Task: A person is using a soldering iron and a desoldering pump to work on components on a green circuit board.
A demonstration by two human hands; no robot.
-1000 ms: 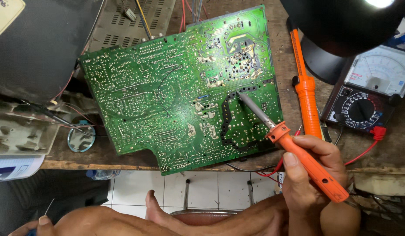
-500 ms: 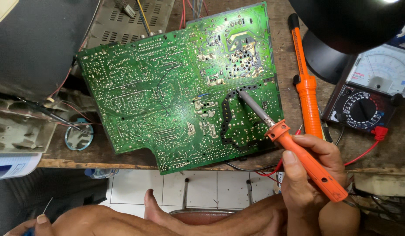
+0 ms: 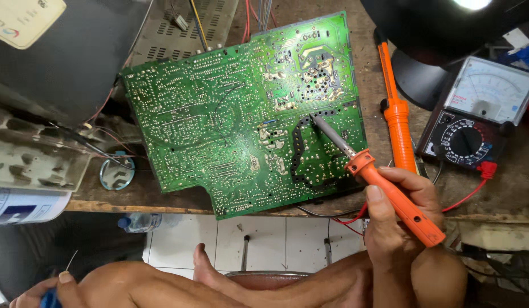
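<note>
A large green circuit board [image 3: 230,125] lies solder side up on a wooden bench [image 3: 133,197]. My right hand [image 3: 398,219] grips an orange soldering iron [image 3: 390,197] by its handle, and the metal tip touches the board's right part near a dark curved track. My left hand [image 3: 45,288] is low at the bottom left corner, below the bench. It pinches a thin wire and holds something blue; most of the hand is cut off by the frame edge.
A second orange tool [image 3: 396,111] lies right of the board. An analog multimeter [image 3: 475,114] with a red lead stands at the right. A black lamp [image 3: 447,28] hangs above. A grey chassis [image 3: 36,154] is at the left. A plastic bottle [image 3: 142,222] lies on the tiled floor.
The view has shifted slightly. The soldering iron tip stays on the same spot of the board, and both hands have barely moved.
</note>
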